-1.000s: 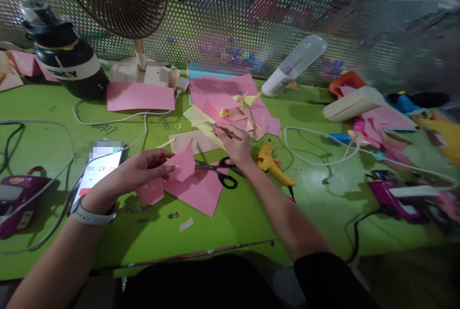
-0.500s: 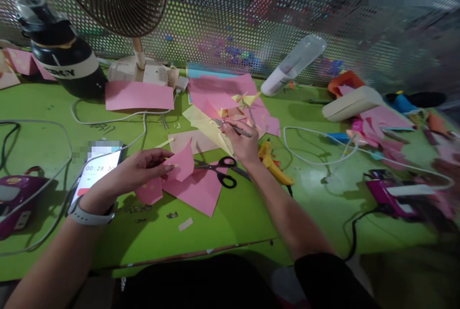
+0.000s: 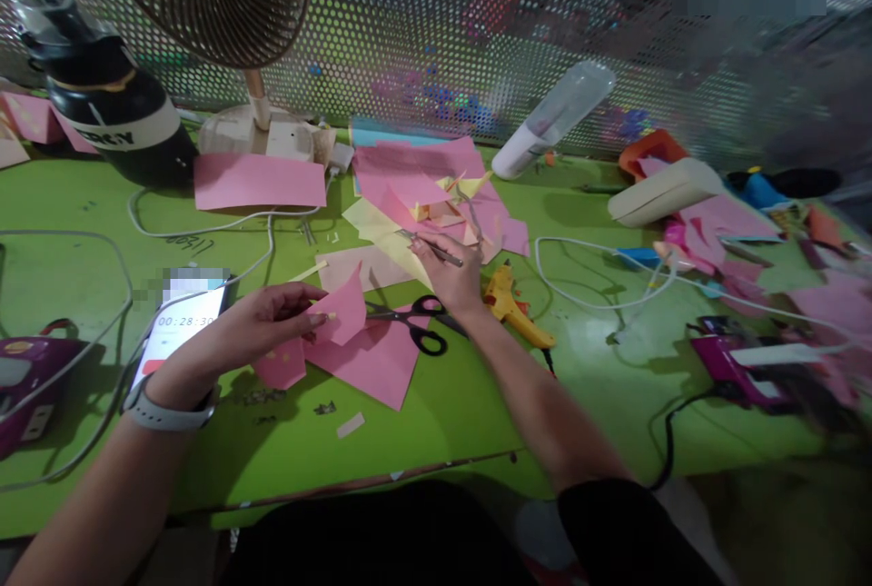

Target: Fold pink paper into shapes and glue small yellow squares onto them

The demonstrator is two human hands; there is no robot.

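My left hand (image 3: 282, 322) is closed on a curved piece of pink paper (image 3: 339, 309), pinched between thumb and fingers, with small pale yellow bits on it. Slim metal tweezers (image 3: 440, 252) sit in the closed fingers of my right hand (image 3: 455, 277), their tips over a pale yellow sheet (image 3: 388, 245). Between my hands lie black-handled scissors (image 3: 426, 327), partly over a flat pink sheet (image 3: 381, 368). A yellow glue gun (image 3: 510, 309) rests just right of my right wrist.
A phone showing a timer (image 3: 183, 318) lies under my left forearm. Behind are a fan (image 3: 255, 104), a black bottle (image 3: 123, 114) and stacked pink paper (image 3: 415, 168). White cables (image 3: 579, 300) cross the green table, with a purple power box (image 3: 739, 363) at right.
My right hand has shifted slightly left with the tweezers. My left hand keeps the pink paper in about the same place. The whole view has moved a little.
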